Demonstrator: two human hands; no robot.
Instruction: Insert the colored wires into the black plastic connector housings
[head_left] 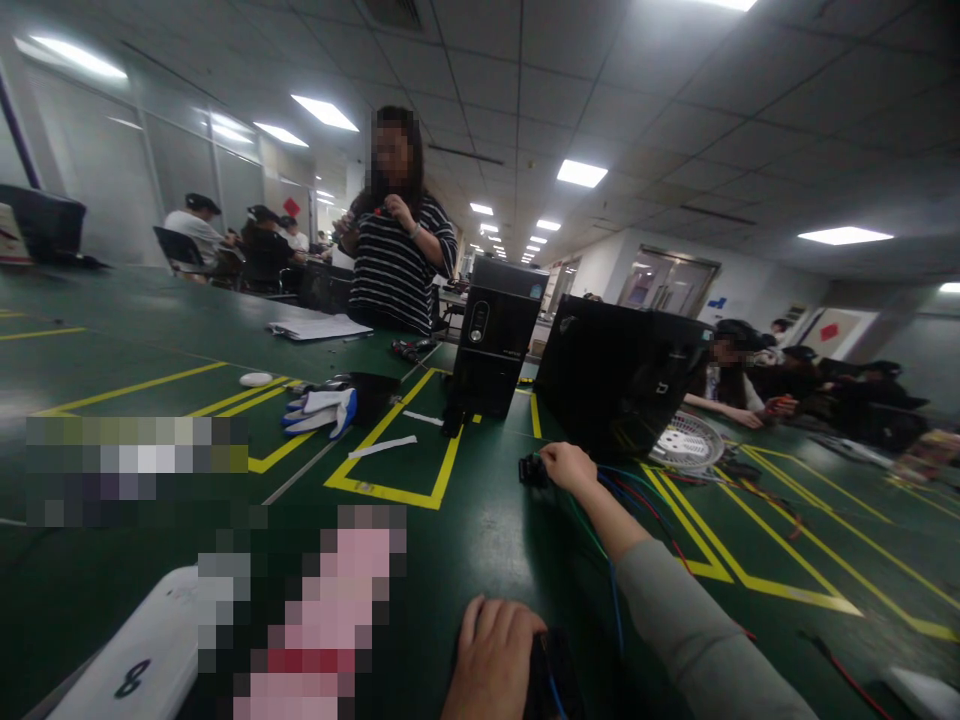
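My right hand (571, 468) reaches forward over the green table (487, 520), its fingers closed on a small black part (532, 470). Blue, red and green wires (637, 500) run beside and under my right forearm. Near the bottom edge, my left hand (496, 650) rests with bent fingers on a dark object (555, 670); what this object is cannot be made out. A blue wire crosses it. Beyond my right hand stand a black computer tower (495, 350) and a wider black case (607, 375).
A blue-and-white glove (321, 410), white strips (382, 447) and papers (319, 325) lie to the left. A round metal grille (686, 441) is at the right. Yellow tape marks the table. A person (397, 240) in a striped shirt stands across it; others sit farther back.
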